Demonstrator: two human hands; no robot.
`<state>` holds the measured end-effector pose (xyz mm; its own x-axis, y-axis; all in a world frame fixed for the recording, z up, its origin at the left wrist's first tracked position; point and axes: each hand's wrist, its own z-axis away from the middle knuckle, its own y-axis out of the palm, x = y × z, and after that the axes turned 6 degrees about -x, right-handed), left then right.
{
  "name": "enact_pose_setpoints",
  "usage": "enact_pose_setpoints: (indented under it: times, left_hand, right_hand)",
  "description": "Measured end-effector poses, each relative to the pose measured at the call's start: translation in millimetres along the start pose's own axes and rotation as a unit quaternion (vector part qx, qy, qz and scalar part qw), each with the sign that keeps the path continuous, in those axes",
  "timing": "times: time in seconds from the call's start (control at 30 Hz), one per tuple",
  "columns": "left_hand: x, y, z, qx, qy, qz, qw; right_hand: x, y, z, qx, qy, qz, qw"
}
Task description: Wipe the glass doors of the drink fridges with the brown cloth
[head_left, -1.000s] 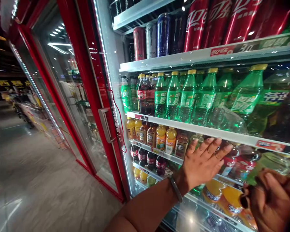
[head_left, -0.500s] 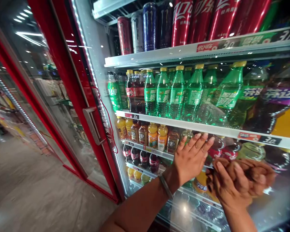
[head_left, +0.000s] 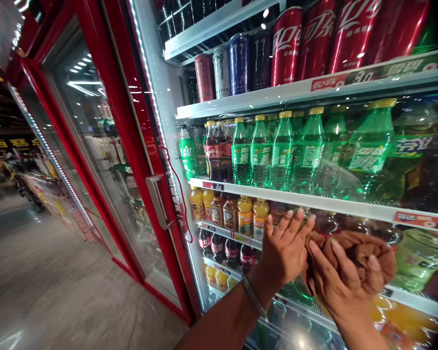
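Your left hand point(head_left: 286, 248) is released: its fingers are extended and slightly spread, the back of the hand faces you, and nothing is seen in its grasp. It is raised to the glass front point(head_left: 295, 325) of a drinks cooler; whether the palm bears on the glass cannot be determined. A grey band point(head_left: 254, 296) is worn on that wrist. Your right hand point(head_left: 345, 291) is closed on a crumpled brown cloth point(head_left: 374, 250), with bent fingers over its near side. The cloth is in front of the cooler shelves, just beside the left hand on its right, and bulges beyond the fingertips. Contact between cloth and glass cannot be confirmed. Behind the glass, green bottles point(head_left: 282, 155) stand upright on the shelf point(head_left: 295, 197) above both hands. Red cans point(head_left: 286, 48) occupy the shelf over them, next to slimmer cans point(head_left: 239, 63). Orange drink bottles point(head_left: 244, 216) stand to the left of the left hand, with dark bottles point(head_left: 231, 250) one level below. A red door frame point(head_left: 120, 121) and a metal handle point(head_left: 159, 201) are noted further left, well apart from both hands.
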<state>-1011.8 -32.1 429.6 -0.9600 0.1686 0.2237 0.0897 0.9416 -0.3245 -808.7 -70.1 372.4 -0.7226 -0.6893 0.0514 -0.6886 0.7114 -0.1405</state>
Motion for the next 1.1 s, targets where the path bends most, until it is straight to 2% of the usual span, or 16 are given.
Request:
enact_pose_setpoints:
  times: [0.03,0.1,0.13,0.23,0.3,0.37,0.43,0.53,0.6,0.67,0.7,0.77,0.83,0.9,1.0,1.1]
  left_hand:
    - [4,0.7,4,0.001,0.002,0.008,1.000]
    - [12,1.6,10,0.006,0.003,0.021,1.000]
    - [16,1.9,13,0.008,0.000,0.023,1.000]
    - [29,2.7,17,0.003,-0.023,0.022,0.999]
    - [39,2.4,17,0.002,-0.040,0.031,0.999]
    - [50,1.0,16,0.005,-0.045,0.049,0.998]
    - [62,-1.1,18,-0.001,-0.050,0.064,0.997]
    - [81,-4.3,27,-0.008,-0.052,0.077,0.996]
    - [93,-5.6,36,-0.005,-0.048,0.083,0.995]
    - [103,-6.2,46,0.003,-0.044,0.086,0.995]
    - [107,-6.3,49,0.006,-0.041,0.088,0.995]
    - [113,-6.7,53,0.000,-0.039,0.098,0.994]
    - [119,-7.8,53,-0.015,-0.046,0.109,0.993]
    - [127,-9.5,51,-0.029,-0.061,0.112,0.991]
    - [140,-12.1,48,-0.029,-0.066,0.122,0.990]
    - [155,-14.0,53,-0.025,-0.056,0.148,0.987]
  right_hand:
    - [-6,18,7,-0.032,-0.001,0.036,0.999]
    - [-20,47,13,-0.018,-0.003,0.125,0.992]
    - [-24,57,9,-0.034,0.028,0.149,0.988]
    - [-17,71,-26,-0.123,0.111,0.171,0.971]
    - [5,80,-59,-0.183,0.094,0.181,0.962]
    - [30,95,-80,-0.158,0.037,0.204,0.965]
    - [50,112,-78,-0.120,-0.026,0.215,0.969]
    - [64,123,-36,-0.045,-0.099,0.219,0.970]
    - [61,117,-4,0.003,-0.115,0.217,0.969]
    - [53,107,11,0.018,-0.097,0.208,0.973]
    - [49,103,9,0.004,-0.075,0.205,0.976]
    - [48,102,-13,-0.058,-0.026,0.206,0.976]
    - [57,112,-49,-0.133,0.011,0.216,0.967]
    - [75,130,-80,-0.163,0.028,0.222,0.961]
    - [106,161,-92,-0.144,-0.018,0.208,0.967]
    - [123,175,-59,-0.060,-0.118,0.179,0.975]
